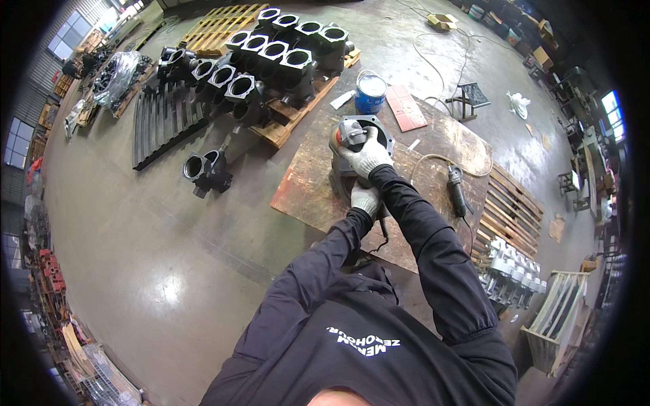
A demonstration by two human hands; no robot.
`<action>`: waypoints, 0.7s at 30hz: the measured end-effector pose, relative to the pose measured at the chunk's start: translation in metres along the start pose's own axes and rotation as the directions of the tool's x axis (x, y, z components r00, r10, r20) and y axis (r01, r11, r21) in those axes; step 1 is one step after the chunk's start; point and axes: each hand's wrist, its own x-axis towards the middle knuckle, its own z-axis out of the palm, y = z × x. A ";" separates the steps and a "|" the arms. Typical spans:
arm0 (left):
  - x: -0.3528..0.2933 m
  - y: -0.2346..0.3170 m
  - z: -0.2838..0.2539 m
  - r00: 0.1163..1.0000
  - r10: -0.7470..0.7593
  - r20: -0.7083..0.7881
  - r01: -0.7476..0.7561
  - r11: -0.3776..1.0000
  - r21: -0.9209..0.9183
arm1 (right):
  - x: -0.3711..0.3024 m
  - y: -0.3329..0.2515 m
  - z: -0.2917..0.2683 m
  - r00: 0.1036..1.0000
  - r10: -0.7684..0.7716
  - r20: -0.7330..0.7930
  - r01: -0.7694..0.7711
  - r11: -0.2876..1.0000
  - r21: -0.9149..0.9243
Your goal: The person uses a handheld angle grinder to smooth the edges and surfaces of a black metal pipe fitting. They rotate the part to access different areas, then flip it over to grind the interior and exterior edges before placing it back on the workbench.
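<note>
One angle grinder point(352, 133) over the open-topped black casting point(342, 166) on the wooden tabletop point(308, 179). Long axis pointing forward and slightly left, head at the far end, cord point(385, 231) trailing from the near end. Right hand point(370, 157) just behind the head, thumb and fingers curled around the tool. Left hand point(366, 197) farther back; fingers mostly hidden, cannot tell how closed.

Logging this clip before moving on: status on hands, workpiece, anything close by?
Right hand and left hand gripping power tool. Tool head over dark metal casting, contact unclear. Blue bucket close beyond casting.
</note>
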 end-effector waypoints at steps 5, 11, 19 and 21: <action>-0.013 -0.017 0.004 0.990 0.118 -0.078 -0.060 0.852 0.520 | -0.015 0.014 0.000 0.997 0.032 -0.068 -0.028 0.998 0.052; -0.002 -0.032 -0.011 0.992 0.127 0.025 -0.121 0.838 0.532 | -0.005 0.030 0.004 0.999 0.041 0.027 -0.042 0.999 0.021; 0.002 -0.023 0.006 0.969 -0.214 -0.119 0.170 0.938 -0.303 | 0.016 0.035 -0.004 0.985 -0.034 0.170 0.034 0.999 0.007; 0.005 -0.023 0.006 0.980 -0.157 -0.123 0.121 0.959 -0.255 | 0.016 0.034 -0.009 0.970 -0.025 0.242 0.029 1.000 -0.011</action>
